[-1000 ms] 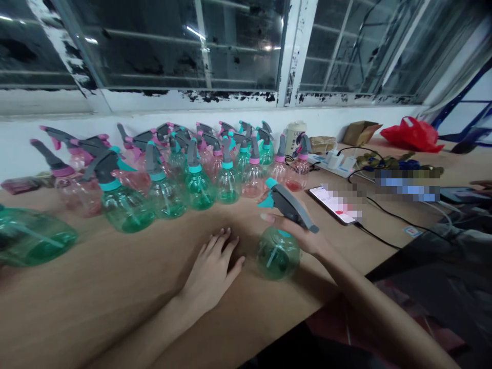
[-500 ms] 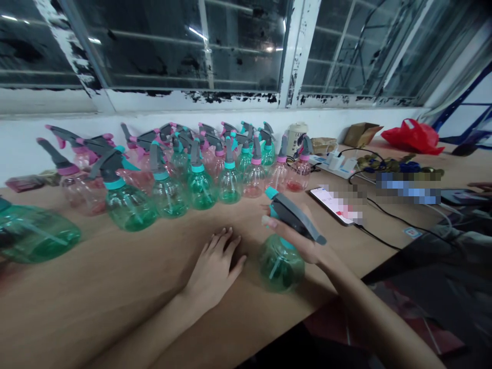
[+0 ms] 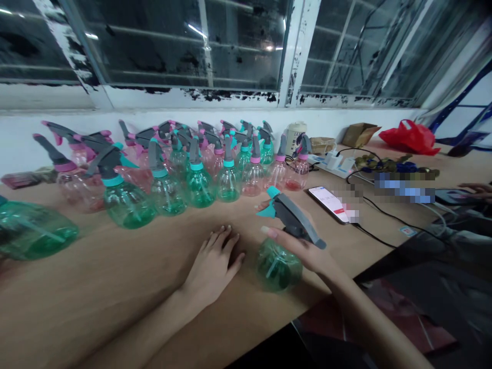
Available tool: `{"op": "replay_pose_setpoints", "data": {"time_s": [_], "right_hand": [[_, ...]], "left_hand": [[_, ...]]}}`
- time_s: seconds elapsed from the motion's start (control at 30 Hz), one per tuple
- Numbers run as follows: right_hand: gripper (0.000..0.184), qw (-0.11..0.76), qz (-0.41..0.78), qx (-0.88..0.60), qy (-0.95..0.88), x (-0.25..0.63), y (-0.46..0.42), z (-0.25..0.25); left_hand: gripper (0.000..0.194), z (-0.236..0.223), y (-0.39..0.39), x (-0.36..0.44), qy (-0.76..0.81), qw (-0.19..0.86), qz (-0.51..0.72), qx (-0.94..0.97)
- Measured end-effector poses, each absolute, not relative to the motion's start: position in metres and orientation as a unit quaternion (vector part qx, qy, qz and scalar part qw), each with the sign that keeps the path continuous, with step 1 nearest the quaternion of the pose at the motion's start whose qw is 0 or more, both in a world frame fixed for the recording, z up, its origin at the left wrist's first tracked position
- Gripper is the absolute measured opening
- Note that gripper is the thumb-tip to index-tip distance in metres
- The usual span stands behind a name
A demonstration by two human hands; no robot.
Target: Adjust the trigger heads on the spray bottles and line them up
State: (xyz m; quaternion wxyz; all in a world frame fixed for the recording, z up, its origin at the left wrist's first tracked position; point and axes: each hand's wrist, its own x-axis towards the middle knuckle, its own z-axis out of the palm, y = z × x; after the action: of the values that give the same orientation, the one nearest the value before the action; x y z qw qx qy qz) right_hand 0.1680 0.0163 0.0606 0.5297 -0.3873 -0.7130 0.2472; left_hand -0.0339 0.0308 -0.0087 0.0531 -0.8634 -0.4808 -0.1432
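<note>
My right hand [image 3: 303, 250] is wrapped round the neck of a green spray bottle [image 3: 277, 267] with a grey trigger head and teal nozzle [image 3: 289, 215]. The bottle stands on the wooden table [image 3: 115, 277] near its front edge. My left hand [image 3: 213, 264] lies flat on the table just left of the bottle, fingers stretched out, holding nothing.
Several green and pink spray bottles [image 3: 200, 179] stand in rows along the white wall. A green bottle [image 3: 31, 233] lies at far left. A phone [image 3: 329, 202], power strip [image 3: 336, 163], cables, a cardboard box [image 3: 359, 133] and a red bag [image 3: 409, 136] sit at right. Another person's hand [image 3: 476, 190] shows at the right edge.
My right hand has tipped and shifted the bottle slightly, its nozzle swinging a little left. My left hand has stayed flat on the table.
</note>
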Motion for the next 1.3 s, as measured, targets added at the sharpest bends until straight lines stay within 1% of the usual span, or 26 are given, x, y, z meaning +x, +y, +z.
{"op": "replay_pose_setpoints", "data": {"time_s": [0.13, 0.33, 0.57, 0.73, 0.87, 1.07, 1.17, 1.3], "right_hand": [[0.021, 0.527, 0.251, -0.403, -0.704, 0.1692, 0.0163, 0.0596], [0.013, 0.498, 0.288, -0.397, -0.715, 0.1675, 0.0188, 0.0595], [0.018, 0.530, 0.257, -0.382, -0.712, 0.1628, 0.0136, 0.0615], [0.021, 0.531, 0.245, -0.390, -0.711, 0.1638, 0.0116, 0.0582], [0.025, 0.529, 0.247, -0.383, -0.716, 0.1636, 0.0126, 0.0613], [0.013, 0.517, 0.260, -0.367, -0.728, 0.1627, 0.0175, 0.0649], [0.013, 0.507, 0.254, -0.377, -0.732, 0.1636, 0.0195, 0.0628], [0.012, 0.523, 0.248, -0.367, -0.728, 0.1640, 0.0187, 0.0606]], "left_hand": [[0.042, -0.0084, 0.0306, -0.0332, -0.477, 0.053, -0.147, -0.865], [0.043, -0.0079, 0.0296, -0.0350, -0.478, 0.054, -0.131, -0.867], [0.042, -0.0046, 0.0297, -0.0341, -0.484, 0.034, -0.126, -0.865], [0.039, -0.0033, 0.0296, -0.0335, -0.481, 0.029, -0.125, -0.867], [0.041, -0.0049, 0.0305, -0.0342, -0.482, 0.033, -0.126, -0.866], [0.043, -0.0056, 0.0306, -0.0340, -0.483, 0.038, -0.121, -0.866], [0.043, -0.0062, 0.0308, -0.0340, -0.482, 0.043, -0.124, -0.867], [0.043, -0.0066, 0.0307, -0.0345, -0.477, 0.046, -0.129, -0.868]]}}
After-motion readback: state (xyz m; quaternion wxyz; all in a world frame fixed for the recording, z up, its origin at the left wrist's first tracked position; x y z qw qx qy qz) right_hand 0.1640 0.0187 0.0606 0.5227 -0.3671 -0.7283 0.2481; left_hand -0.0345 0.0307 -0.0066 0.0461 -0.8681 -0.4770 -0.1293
